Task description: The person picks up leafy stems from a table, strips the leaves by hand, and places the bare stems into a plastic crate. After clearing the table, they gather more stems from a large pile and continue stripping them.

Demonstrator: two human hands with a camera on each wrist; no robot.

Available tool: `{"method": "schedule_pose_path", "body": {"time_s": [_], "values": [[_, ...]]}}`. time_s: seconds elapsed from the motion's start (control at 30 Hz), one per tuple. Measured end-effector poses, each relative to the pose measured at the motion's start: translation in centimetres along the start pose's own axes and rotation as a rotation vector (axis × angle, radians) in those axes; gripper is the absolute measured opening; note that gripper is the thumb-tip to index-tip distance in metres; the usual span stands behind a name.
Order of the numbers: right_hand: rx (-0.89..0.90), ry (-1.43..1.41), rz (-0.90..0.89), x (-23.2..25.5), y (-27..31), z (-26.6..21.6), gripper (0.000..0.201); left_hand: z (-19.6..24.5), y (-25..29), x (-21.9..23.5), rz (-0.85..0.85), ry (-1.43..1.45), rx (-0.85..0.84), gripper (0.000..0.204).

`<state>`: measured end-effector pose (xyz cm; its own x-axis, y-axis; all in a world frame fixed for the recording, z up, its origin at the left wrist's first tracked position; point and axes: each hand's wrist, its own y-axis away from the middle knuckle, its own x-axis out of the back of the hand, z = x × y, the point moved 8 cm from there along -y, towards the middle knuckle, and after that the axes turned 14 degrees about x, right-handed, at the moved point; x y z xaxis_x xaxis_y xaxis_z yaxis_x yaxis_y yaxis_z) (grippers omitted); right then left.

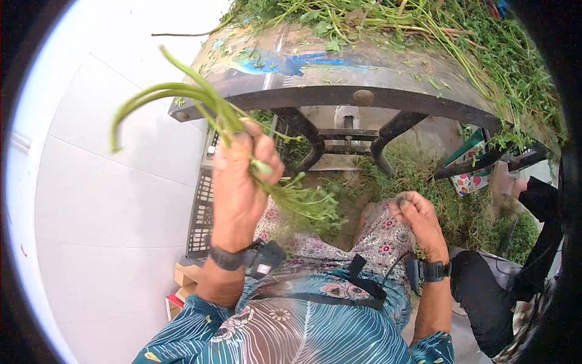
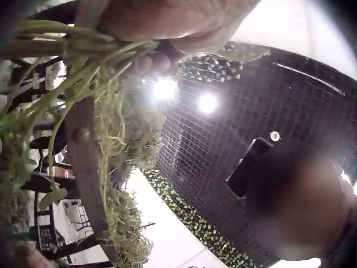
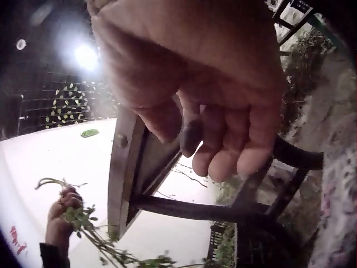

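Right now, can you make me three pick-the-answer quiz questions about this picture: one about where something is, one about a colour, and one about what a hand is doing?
1. Where is the big pile of greens?
A. On top of the table
B. Inside a bucket
C. On a chair

2. What colour are the long stems held up in the air?
A. Red
B. Green
C. White

3. What is the right hand doing?
A. Gripping a knife
B. Lying flat on the table
C. Curled over the lap with nothing seen in its grip

Answers: 1 A, the heap covers the tabletop. 2 B, the bunch in the left hand is green. 3 C, the right wrist view shows bent fingers with nothing plainly in them.
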<state>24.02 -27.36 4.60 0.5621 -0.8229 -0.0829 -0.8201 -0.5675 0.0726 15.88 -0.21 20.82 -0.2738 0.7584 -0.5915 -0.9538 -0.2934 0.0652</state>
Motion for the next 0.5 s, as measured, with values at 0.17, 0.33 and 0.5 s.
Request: {"method": "schedule_pose_path", "body": {"time_s": [0.17,0.33,0.5], "values": [[0.117,0.098,-0.036,-5.2,-1.7,-4.7,0.022,-5.5,-0.3,2.8,0.167,-0.067,0.088,0.021],[0.294,0.118,-0.075,-9.7,-3.5,-6.8,0.026,-9.0,0.4,3.5,0.071,-0.17,0.211,0.02],[0.544,0.365,-0.01,-11.7,-3.2,-10.6,0.042,-9.0,1.8,2.5,0.142,-0.598,0.106,0.014]]}}
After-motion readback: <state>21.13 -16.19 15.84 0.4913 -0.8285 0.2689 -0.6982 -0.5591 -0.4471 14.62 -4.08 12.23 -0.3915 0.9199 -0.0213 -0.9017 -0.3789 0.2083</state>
